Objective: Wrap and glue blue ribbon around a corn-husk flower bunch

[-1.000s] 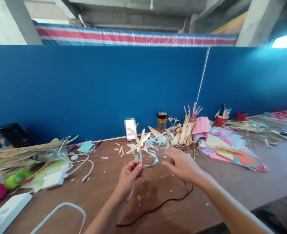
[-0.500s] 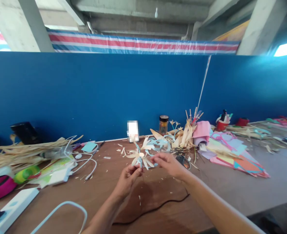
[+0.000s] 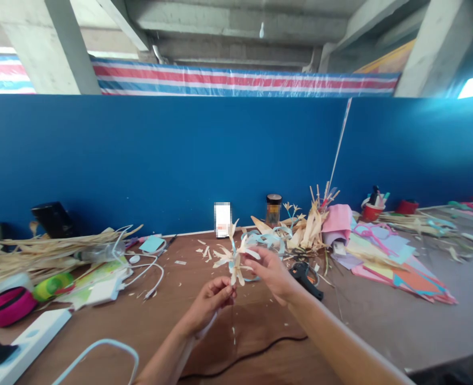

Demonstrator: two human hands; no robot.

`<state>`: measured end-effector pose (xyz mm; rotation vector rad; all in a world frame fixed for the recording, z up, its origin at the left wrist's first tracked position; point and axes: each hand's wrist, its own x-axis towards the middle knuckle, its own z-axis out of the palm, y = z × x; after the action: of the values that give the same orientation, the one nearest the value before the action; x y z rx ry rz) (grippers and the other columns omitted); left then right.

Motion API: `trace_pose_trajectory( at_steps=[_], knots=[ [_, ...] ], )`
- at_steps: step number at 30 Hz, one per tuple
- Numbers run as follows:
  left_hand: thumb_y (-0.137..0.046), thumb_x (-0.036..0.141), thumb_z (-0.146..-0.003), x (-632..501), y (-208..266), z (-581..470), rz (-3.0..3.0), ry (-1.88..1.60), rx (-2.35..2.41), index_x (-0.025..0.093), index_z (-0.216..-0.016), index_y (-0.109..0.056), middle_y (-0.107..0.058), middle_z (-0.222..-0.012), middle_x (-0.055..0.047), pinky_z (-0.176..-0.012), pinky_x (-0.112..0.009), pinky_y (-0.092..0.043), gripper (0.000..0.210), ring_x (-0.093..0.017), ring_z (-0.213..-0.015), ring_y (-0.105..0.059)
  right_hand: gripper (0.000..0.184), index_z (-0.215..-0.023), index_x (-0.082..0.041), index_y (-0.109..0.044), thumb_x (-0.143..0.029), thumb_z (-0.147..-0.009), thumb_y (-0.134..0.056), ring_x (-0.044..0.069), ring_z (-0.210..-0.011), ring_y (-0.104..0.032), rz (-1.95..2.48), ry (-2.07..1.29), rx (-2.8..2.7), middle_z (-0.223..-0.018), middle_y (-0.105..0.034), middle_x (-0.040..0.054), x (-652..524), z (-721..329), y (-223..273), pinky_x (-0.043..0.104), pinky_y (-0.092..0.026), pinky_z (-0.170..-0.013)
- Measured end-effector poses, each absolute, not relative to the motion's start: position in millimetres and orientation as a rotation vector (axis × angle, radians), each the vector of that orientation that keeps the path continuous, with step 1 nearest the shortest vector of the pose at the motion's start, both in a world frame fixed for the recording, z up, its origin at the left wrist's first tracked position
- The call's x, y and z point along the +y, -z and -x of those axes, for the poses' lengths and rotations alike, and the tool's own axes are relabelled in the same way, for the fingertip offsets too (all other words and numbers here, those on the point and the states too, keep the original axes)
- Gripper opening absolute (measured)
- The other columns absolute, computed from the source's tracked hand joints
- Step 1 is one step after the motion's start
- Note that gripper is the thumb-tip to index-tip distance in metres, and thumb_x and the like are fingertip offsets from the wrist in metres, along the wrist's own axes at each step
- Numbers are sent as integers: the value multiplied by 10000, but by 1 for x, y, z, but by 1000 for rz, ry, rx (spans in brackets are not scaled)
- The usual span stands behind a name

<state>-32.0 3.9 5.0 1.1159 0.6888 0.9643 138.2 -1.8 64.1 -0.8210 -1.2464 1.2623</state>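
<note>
A flower of pale dried husk point(image 3: 238, 263) with narrow, spread petals is held upright above the brown table. Light blue wrapping shows around its middle. My left hand point(image 3: 214, 299) pinches the thin stem below the petals between thumb and fingers. On the other side, my right hand point(image 3: 271, 270) is closed with its fingertips at the right-hand petals. Exactly what its fingertips pinch is partly hidden. Light blue paper strips point(image 3: 279, 241) curl on the table behind the right hand, and a blue loop shows just under its fingers.
A black glue gun point(image 3: 305, 279) lies right of my right forearm. Dried husks point(image 3: 306, 230), a dark-lidded jar point(image 3: 274, 209) and coloured paper point(image 3: 417, 278) are behind and to the right. At left are husk strips point(image 3: 96, 239), white cables and a power strip point(image 3: 31, 342). A black cable point(image 3: 244, 353) crosses in front.
The flower has turned in my left hand, its petals now facing differently. My right hand has come closer to the petals. The view has tilted slightly, uncovering more of the glue gun.
</note>
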Motion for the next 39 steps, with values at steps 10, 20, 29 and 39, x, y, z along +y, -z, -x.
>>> trace_pose_trajectory(
  at_steps=[10,20,29,39],
  knots=[
    [-674,326,-653,-8,-9,25,-1066,-920,625,160,-720,-605,-551,-639,-2,-595,-208,-365,192,-76,-571,-470,257,-753,-167,-577,-309,-586,-711,77,-527,-450,812,-1345,-1082,-626,-557,-31,6,-128,-61,197,-320,-477],
    [-676,343,-645,-10,-9,24,-1102,-897,645,160,-712,-598,-569,-637,-13,-582,-209,-354,210,-88,-568,-483,223,-633,-163,-525,-310,-622,-692,56,-453,-354,738,-1550,-1016,-542,-468,-50,3,-129,-57,194,-255,-425],
    [-668,353,-647,-10,-16,21,-1155,-865,685,158,-761,-633,-602,-696,-27,-603,-217,-359,228,-92,-592,-484,288,-570,-152,-498,-348,-592,-708,46,-409,-312,774,-1463,-993,-476,-418,-65,3,-125,-57,190,-264,-397],
    [-641,410,-644,28,-58,46,-1162,-1339,1075,180,-862,-677,-625,-735,-21,-617,-216,-369,319,-107,-642,-497,319,-507,-160,-449,-311,-572,-723,45,-419,-344,796,-1529,-943,-455,-415,-69,4,-134,-61,184,-249,-397]
  ],
)
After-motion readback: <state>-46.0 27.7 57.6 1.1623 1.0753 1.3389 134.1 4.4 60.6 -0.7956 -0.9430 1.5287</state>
